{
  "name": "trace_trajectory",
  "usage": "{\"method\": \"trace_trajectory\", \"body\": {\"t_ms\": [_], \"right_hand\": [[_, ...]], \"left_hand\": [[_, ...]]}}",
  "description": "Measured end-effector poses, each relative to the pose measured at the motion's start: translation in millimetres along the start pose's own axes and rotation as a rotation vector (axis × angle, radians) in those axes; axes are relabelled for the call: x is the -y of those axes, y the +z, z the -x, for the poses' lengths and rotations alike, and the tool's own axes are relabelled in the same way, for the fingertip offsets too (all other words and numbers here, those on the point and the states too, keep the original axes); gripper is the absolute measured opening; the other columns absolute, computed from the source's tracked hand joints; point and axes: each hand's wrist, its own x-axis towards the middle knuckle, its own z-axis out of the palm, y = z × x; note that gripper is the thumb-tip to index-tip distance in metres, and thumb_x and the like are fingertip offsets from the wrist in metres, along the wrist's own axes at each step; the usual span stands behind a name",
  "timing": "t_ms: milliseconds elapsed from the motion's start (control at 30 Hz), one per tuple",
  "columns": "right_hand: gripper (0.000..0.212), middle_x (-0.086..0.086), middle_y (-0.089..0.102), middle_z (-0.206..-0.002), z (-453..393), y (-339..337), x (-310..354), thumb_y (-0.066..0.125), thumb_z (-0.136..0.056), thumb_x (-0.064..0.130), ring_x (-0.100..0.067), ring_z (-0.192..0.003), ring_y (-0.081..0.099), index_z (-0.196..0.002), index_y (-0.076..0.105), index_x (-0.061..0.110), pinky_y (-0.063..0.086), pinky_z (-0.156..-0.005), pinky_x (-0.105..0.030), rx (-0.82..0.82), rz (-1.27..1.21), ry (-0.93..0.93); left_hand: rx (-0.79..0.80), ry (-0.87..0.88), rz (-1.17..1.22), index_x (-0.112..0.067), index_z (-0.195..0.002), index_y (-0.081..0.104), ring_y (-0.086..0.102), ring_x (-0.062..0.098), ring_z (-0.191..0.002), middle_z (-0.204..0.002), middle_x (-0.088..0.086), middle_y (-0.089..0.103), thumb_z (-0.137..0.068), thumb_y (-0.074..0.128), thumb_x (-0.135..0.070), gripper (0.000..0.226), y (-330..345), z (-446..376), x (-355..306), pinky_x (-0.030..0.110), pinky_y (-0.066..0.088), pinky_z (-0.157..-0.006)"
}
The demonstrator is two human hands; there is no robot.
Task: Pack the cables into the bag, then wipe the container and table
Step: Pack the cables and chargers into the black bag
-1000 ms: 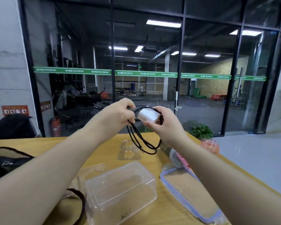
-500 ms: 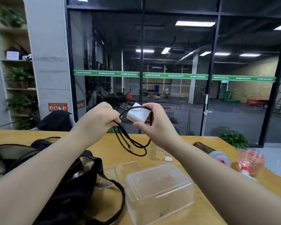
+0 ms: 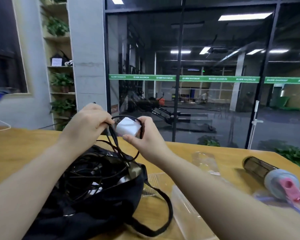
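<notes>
Left hand [image 3: 88,122]: curled round the black cable [image 3: 115,141], pinching its gathered strands just above the bag [image 3: 97,196].
Right hand [image 3: 142,135]: fingers and thumb clamped on the white charger [image 3: 127,128], with one loop of cable running over its top.
Cable: hangs in loose loops from both hands, its lower end dipping to the bag's open mouth, where a metal plug tip shows.
Bag: black, slumped open on the table [image 3: 16,153] at the near left, already full of tangled dark cords.
Container [image 3: 185,205]: clear plastic, at the right of the bag, blurred and cut by the right forearm; wiping looks not yet begun.
Bottle [image 3: 270,175]: lies on its side at the far right, well apart from the hands.
Risk, tangle: the dangling loops look likely to snag the cords already inside, so the bundle may catch at the rim.
Risk, strap: the bag's strap lies in a wide loop toward the container; a trailing cable could hook it.
Risk, charger: if the left hand lets go first, the charger's weight may drag the coil apart.
</notes>
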Motion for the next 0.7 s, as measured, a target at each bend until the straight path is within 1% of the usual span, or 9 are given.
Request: {"method": "trace_trajectory", "body": {"t_ms": [100, 233, 300, 367, 433, 500, 567, 633, 700], "right_hand": [[0.062, 0.001, 0.047, -0.117, -3.7, 25.5, 1.4, 0.069, -0.086, 0.029, -0.01, -0.1, 0.048, -0.134, 0.032, 0.014, 0.04, -0.075, -0.015, 0.051, -0.044, 0.032], [0.062, 0.007, 0.045, -0.098, -4.4, 54.5, -5.9, 0.068, -0.087, 0.026, -0.006, -0.086, 0.048, -0.134, 0.03, 0.012, 0.043, -0.073, -0.015, 0.115, -0.096, 0.113], [0.063, 0.005, 0.046, -0.101, -1.7, 67.1, -16.2, 0.068, -0.086, 0.028, -0.011, -0.091, 0.05, -0.133, 0.03, 0.011, 0.046, -0.08, -0.022, 0.147, -0.084, 0.164], [0.064, 0.001, 0.047, -0.109, 2.1, 76.8, -28.1, 0.068, -0.086, 0.033, -0.016, -0.099, 0.05, -0.134, 0.031, 0.012, 0.044, -0.084, -0.027, 0.177, -0.023, 0.208], [0.065, 0.0, 0.048, -0.112, 5.4, 83.3, -39.1, 0.068, -0.085, 0.037, -0.017, -0.099, 0.049, -0.132, 0.032, 0.012, 0.041, -0.082, -0.028, 0.203, 0.061, 0.244], [0.062, 0.0, 0.049, -0.112, 7.7, 87.0, -47.7, 0.068, -0.084, 0.04, -0.017, -0.098, 0.05, -0.129, 0.033, 0.014, 0.041, -0.079, -0.028, 0.22, 0.129, 0.267], [0.056, 0.002, 0.049, -0.11, 9.7, 89.8, -53.4, 0.067, -0.084, 0.041, -0.017, -0.096, 0.05, -0.123, 0.036, 0.016, 0.041, -0.078, -0.028, 0.23, 0.189, 0.262], [0.049, 0.002, 0.049, -0.111, 10.2, 92.0, -57.1, 0.066, -0.085, 0.04, -0.017, -0.098, 0.049, -0.119, 0.04, 0.018, 0.043, -0.081, -0.03, 0.228, 0.232, 0.245], [0.047, 0.0, 0.053, -0.116, 9.1, 93.0, -59.7, 0.067, -0.085, 0.038, -0.019, -0.105, 0.051, -0.121, 0.044, 0.018, 0.046, -0.088, -0.034, 0.237, 0.301, 0.212]], "left_hand": [[-0.003, -0.044, -0.032, -0.008, -0.079, 0.073, 0.05, 0.013, -0.088, -0.081, 0.006, 0.068, -0.071, 0.068, 0.008, 0.018, -8.8, 12.5, 18.9, 0.029, 0.046, -0.076], [0.049, -0.112, -0.029, -0.013, -0.076, 0.072, 0.051, 0.01, -0.084, -0.08, 0.002, 0.068, -0.07, 0.066, 0.002, 0.017, -8.3, 36.5, 39.0, 0.032, 0.049, -0.07], [0.102, -0.196, -0.028, -0.016, -0.076, 0.072, 0.053, 0.011, -0.082, -0.079, 0.0, 0.067, -0.068, 0.071, 0.009, 0.027, -2.1, 51.5, 44.1, 0.032, 0.047, -0.07], [0.162, -0.284, -0.025, -0.019, -0.078, 0.071, 0.055, 0.014, -0.084, -0.08, -0.005, 0.063, -0.072, 0.067, 0.009, 0.029, 3.6, 63.0, 41.1, 0.031, 0.044, -0.071], [0.242, -0.364, -0.035, -0.021, -0.082, 0.07, 0.053, 0.014, -0.086, -0.08, -0.014, 0.058, -0.078, 0.062, 0.003, 0.026, 9.4, 73.0, 38.7, 0.022, 0.037, -0.07], [0.316, -0.412, -0.05, -0.024, -0.082, 0.067, 0.056, 0.015, -0.085, -0.083, -0.014, 0.061, -0.08, 0.061, -0.001, 0.024, 15.4, 84.2, 38.2, 0.023, 0.037, -0.07], [0.36, -0.428, -0.08, -0.034, -0.078, 0.059, 0.06, 0.017, -0.081, -0.083, -0.011, 0.068, -0.079, 0.063, -0.004, 0.031, 21.2, 96.0, 39.2, 0.032, 0.04, -0.081], [0.408, -0.435, -0.105, -0.041, -0.079, 0.044, 0.058, 0.015, -0.084, -0.084, -0.013, 0.066, -0.084, 0.058, -0.005, 0.039, 27.0, 105.8, 36.8, 0.034, 0.03, -0.104], [0.482, -0.51, 0.017, -0.04, -0.096, 0.042, 0.05, 0.015, -0.113, -0.1, -0.017, 0.06, -0.091, 0.046, -0.005, 0.035, 31.3, 112.7, 35.8, 0.031, 0.017, -0.113]]}}
